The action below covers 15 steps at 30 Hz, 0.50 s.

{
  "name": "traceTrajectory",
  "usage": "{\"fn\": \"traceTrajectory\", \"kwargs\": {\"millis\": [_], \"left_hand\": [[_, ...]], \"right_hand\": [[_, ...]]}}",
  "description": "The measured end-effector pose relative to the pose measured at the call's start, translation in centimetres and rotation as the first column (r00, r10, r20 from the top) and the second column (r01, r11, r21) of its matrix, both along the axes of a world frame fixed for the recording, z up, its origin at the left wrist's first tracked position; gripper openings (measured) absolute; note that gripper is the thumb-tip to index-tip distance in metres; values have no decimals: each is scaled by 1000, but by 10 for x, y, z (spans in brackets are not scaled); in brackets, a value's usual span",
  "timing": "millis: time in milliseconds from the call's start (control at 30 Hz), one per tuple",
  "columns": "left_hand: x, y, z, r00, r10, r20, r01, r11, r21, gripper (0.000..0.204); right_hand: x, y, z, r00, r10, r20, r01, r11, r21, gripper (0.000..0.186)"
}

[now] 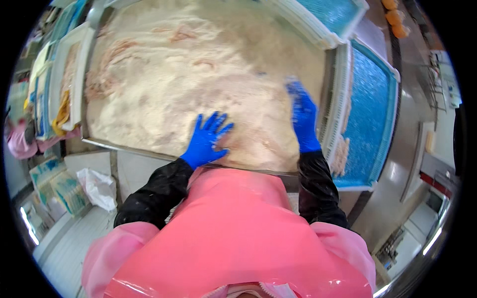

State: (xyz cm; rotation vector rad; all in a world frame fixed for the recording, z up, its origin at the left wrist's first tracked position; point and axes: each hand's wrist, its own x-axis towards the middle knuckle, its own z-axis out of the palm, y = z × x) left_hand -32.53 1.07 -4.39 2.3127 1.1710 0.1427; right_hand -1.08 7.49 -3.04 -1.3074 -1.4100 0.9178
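Observation:
A large metal-rimmed tray (114,145) in front of me holds a thick layer of pale, flour-like powder (149,89). Pinkish, raw-looking pieces (184,34) lie partly buried in it; their kind is unclear. My left hand (206,139), in a blue glove, rests on the powder near the tray's front edge, palm down with fingers spread. My right hand (303,114), also blue-gloved, is over the right side of the tray, fingers stretched away from me and dusted white. It is somewhat blurred, and I see nothing held in it.
Close on the right stands a white-rimmed blue basket (370,114) with a row of pale coated pieces (341,156) along its near side. Another blue basket (333,12) sits at the back right. A white container (74,74) adjoins the left edge; beyond it is a co-worker's pink sleeve (22,141).

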Motion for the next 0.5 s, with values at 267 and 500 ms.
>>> {"fn": "traceTrajectory", "kwargs": {"millis": [267,500], "left_hand": [[-62,22,-35,544,638,545,-431,770,-471,41],[-63,20,-46,726,498,474,-510,852,-115,30]], "right_hand": [[-156,39,-124,998,48,46,-44,996,-81,30],[-176,108,-64,654,18,756,1,1000,-25,27]]}}
